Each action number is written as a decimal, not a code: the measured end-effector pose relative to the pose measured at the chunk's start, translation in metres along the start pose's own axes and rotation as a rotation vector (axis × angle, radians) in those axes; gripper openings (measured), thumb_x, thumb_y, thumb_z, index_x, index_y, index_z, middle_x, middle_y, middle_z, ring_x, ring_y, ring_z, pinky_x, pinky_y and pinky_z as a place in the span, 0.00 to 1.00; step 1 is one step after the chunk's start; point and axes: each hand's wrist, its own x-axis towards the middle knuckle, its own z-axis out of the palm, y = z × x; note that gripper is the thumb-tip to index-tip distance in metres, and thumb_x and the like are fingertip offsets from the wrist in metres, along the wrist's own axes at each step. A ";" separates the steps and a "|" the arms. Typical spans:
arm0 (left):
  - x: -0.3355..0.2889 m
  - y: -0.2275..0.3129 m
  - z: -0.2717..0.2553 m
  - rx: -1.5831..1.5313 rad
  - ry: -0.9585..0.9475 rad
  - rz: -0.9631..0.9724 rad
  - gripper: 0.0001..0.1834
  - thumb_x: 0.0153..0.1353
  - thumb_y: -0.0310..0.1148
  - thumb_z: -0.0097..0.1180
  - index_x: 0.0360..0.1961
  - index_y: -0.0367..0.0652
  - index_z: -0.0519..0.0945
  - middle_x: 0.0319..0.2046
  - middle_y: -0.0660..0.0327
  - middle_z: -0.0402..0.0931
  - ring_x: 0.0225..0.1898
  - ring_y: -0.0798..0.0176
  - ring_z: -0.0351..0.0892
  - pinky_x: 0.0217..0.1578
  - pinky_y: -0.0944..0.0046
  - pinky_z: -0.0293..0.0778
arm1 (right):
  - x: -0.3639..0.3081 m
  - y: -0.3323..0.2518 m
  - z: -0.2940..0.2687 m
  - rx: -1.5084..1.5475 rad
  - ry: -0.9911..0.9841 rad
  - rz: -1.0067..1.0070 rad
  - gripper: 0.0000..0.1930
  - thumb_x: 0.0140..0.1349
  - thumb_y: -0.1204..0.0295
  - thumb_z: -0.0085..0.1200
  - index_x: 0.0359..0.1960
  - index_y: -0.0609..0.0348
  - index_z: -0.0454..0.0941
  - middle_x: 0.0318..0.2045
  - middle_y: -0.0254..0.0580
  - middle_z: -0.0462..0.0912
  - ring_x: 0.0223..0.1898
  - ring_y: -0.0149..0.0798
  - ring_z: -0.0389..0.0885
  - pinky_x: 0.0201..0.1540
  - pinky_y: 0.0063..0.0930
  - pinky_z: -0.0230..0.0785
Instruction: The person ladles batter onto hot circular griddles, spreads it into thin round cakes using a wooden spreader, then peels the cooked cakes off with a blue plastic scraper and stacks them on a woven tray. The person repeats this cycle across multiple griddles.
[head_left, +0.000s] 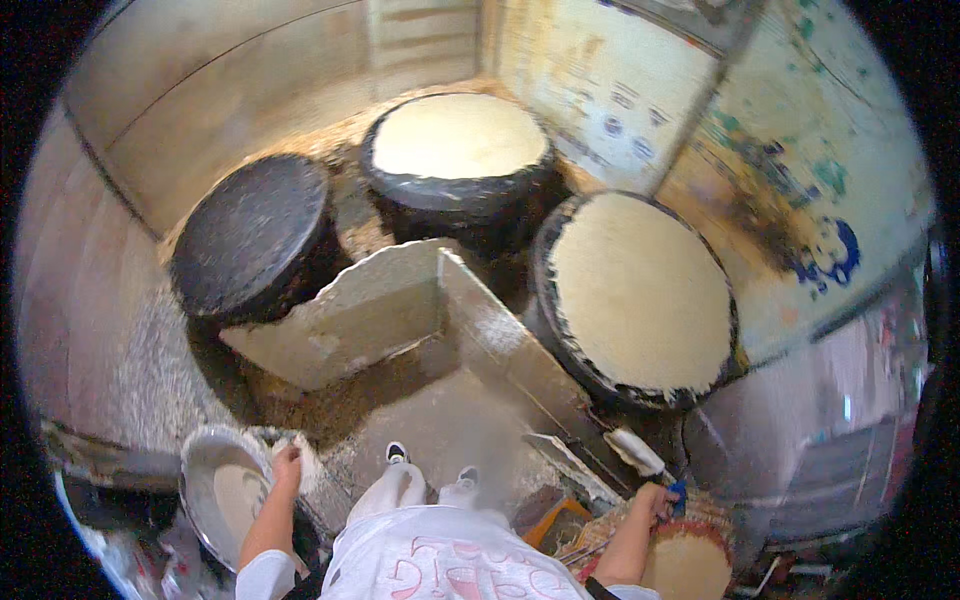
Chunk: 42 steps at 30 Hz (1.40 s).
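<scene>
My left hand (pixel 287 465) is closed beside the rim of a metal bowl (pixel 197 480) that holds pale batter (pixel 238 492). A whitish, cloth-like piece (pixel 308 466) shows at its fingers. My right hand (pixel 652 502) is wrapped near the blue handle (pixel 679 497) of a tool with a long whitish head (pixel 634 452), just below the right griddle. Pale batter (pixel 640 290) covers most of that black round griddle (pixel 722 330). The back griddle (pixel 445 193) also bears a pale layer (pixel 455 135). Only dark surface shows on the left griddle (pixel 250 230), which looks tilted.
An angled, pale-edged metal panel (pixel 375 300) stands between me and the griddles. Stained walls (pixel 290 80) enclose the back. Below my right hand lies a pale round sheet (pixel 690 567) on a woven-looking stack (pixel 705 510). Something orange (pixel 556 525) is near my right leg.
</scene>
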 end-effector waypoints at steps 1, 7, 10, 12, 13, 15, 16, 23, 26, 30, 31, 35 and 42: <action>-0.011 -0.028 -0.021 0.067 0.116 -0.018 0.12 0.45 0.25 0.58 0.35 0.39 0.80 0.30 0.54 0.80 0.35 0.56 0.79 0.37 0.61 0.73 | 0.001 0.003 0.010 0.125 0.248 0.019 0.34 0.63 0.56 0.43 0.63 0.63 0.46 0.61 0.56 0.60 0.65 0.53 0.50 0.58 0.54 0.52; -0.151 -0.157 -0.094 0.377 0.497 -0.473 0.18 0.45 0.25 0.55 0.42 0.39 0.78 0.40 0.46 0.76 0.44 0.46 0.75 0.44 0.56 0.71 | -0.044 0.002 -0.031 -0.075 0.214 -0.535 0.26 0.58 0.67 0.45 0.57 0.65 0.56 0.52 0.54 0.66 0.57 0.52 0.59 0.55 0.48 0.57; -0.209 -0.189 -0.115 0.419 0.433 -0.964 0.28 0.50 0.32 0.59 0.54 0.37 0.69 0.53 0.44 0.67 0.55 0.44 0.66 0.52 0.50 0.66 | -0.116 -0.012 -0.065 0.064 0.149 -0.934 0.23 0.56 0.71 0.45 0.54 0.65 0.60 0.48 0.54 0.68 0.54 0.51 0.62 0.54 0.45 0.58; -0.245 -0.205 -0.121 0.556 0.494 -1.085 0.30 0.52 0.37 0.59 0.55 0.36 0.67 0.57 0.45 0.64 0.58 0.44 0.63 0.55 0.48 0.63 | -0.162 -0.007 -0.083 0.155 0.004 -1.317 0.21 0.54 0.76 0.46 0.51 0.66 0.65 0.44 0.53 0.70 0.50 0.50 0.66 0.52 0.42 0.60; -0.257 -0.217 -0.124 0.623 0.377 -1.140 0.31 0.54 0.43 0.59 0.54 0.36 0.67 0.57 0.46 0.63 0.59 0.46 0.61 0.56 0.48 0.61 | -0.190 -0.005 -0.083 0.156 -0.160 -1.459 0.20 0.53 0.78 0.46 0.50 0.66 0.67 0.43 0.52 0.71 0.49 0.50 0.67 0.52 0.41 0.61; -0.271 -0.248 -0.126 0.385 0.145 -1.119 0.30 0.58 0.51 0.50 0.52 0.36 0.71 0.50 0.45 0.72 0.54 0.46 0.70 0.53 0.48 0.62 | -0.256 0.006 -0.072 0.143 -0.593 -1.695 0.19 0.51 0.82 0.47 0.48 0.67 0.70 0.40 0.52 0.73 0.47 0.49 0.70 0.50 0.39 0.63; -0.276 -0.260 -0.121 0.335 0.051 -1.102 0.31 0.60 0.56 0.43 0.44 0.35 0.77 0.42 0.44 0.77 0.47 0.45 0.76 0.48 0.47 0.67 | -0.289 0.017 -0.066 0.215 -0.977 -1.713 0.18 0.51 0.82 0.47 0.47 0.66 0.71 0.40 0.51 0.72 0.46 0.48 0.71 0.51 0.38 0.63; -0.285 -0.262 -0.115 -0.948 0.004 -0.747 0.20 0.64 0.45 0.46 0.35 0.36 0.77 0.20 0.54 0.78 0.15 0.62 0.75 0.17 0.65 0.72 | -0.520 0.169 -0.064 -0.566 -1.926 -1.924 0.16 0.53 0.70 0.53 0.44 0.62 0.76 0.41 0.48 0.80 0.41 0.45 0.79 0.43 0.32 0.70; -0.270 -0.221 -0.115 -1.304 -0.066 -0.790 0.10 0.62 0.33 0.49 0.35 0.37 0.76 0.17 0.62 0.69 0.14 0.68 0.66 0.14 0.67 0.64 | -0.586 0.263 -0.105 -1.227 -2.054 -2.067 0.16 0.59 0.61 0.51 0.40 0.62 0.77 0.35 0.40 0.82 0.32 0.38 0.81 0.34 0.28 0.72; -0.247 -0.147 -0.086 -1.739 -0.057 -0.804 0.13 0.64 0.32 0.45 0.21 0.50 0.60 0.15 0.70 0.56 0.13 0.72 0.53 0.13 0.68 0.52 | -0.624 0.343 -0.162 -1.739 -2.007 -1.396 0.14 0.57 0.62 0.54 0.38 0.59 0.77 0.29 0.38 0.81 0.25 0.34 0.80 0.27 0.27 0.71; -0.243 -0.131 -0.080 -1.844 -0.031 -0.815 0.12 0.64 0.32 0.45 0.22 0.50 0.61 0.15 0.70 0.56 0.12 0.72 0.53 0.12 0.68 0.51 | -0.627 0.351 -0.172 -1.679 -2.019 -1.315 0.14 0.55 0.63 0.55 0.37 0.60 0.77 0.28 0.38 0.81 0.25 0.35 0.80 0.26 0.29 0.71; -0.250 -0.096 -0.064 -1.835 0.139 -0.707 0.12 0.64 0.31 0.44 0.22 0.48 0.62 0.14 0.70 0.55 0.12 0.73 0.52 0.12 0.68 0.50 | -0.635 0.345 -0.181 -1.278 -2.120 -2.476 0.14 0.48 0.67 0.60 0.34 0.60 0.77 0.25 0.41 0.81 0.23 0.39 0.80 0.27 0.33 0.72; -0.298 -0.090 -0.054 -0.566 0.461 -0.761 0.10 0.57 0.33 0.51 0.35 0.37 0.74 0.26 0.42 0.74 0.31 0.41 0.76 0.32 0.49 0.69 | -0.634 0.250 -0.104 -0.931 -1.019 -3.079 0.16 0.48 0.57 0.54 0.34 0.53 0.74 0.28 0.49 0.82 0.34 0.50 0.81 0.37 0.43 0.71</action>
